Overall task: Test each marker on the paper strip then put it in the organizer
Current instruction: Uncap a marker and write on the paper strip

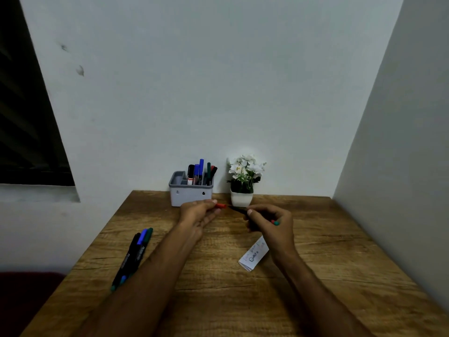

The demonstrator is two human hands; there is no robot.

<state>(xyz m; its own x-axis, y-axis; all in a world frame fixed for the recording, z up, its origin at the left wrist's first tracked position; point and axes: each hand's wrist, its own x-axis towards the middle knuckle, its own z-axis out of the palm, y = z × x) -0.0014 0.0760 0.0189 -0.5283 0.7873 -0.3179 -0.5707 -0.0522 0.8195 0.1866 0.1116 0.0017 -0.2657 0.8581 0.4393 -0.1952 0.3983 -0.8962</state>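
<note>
1. The wooden table carries everything; both hands work above its middle, in front of the back wall.
2. The grey organizer stands just behind the left hand, already holding several markers upright in its right compartments. The potted plant sits beside it, behind the gap between the hands.
3. The right hand grips the dark marker by its barrel; the left hand pinches the red cap at its tip. Whether the cap is coming off or going on, I cannot tell.
4. The paper strip, scribbled on, lies just nearer than the right hand.
5. Untested markers lie well off to the left of the grip.
6. Next, I judge: either mark the strip or reach past the plant to the organizer.
</note>
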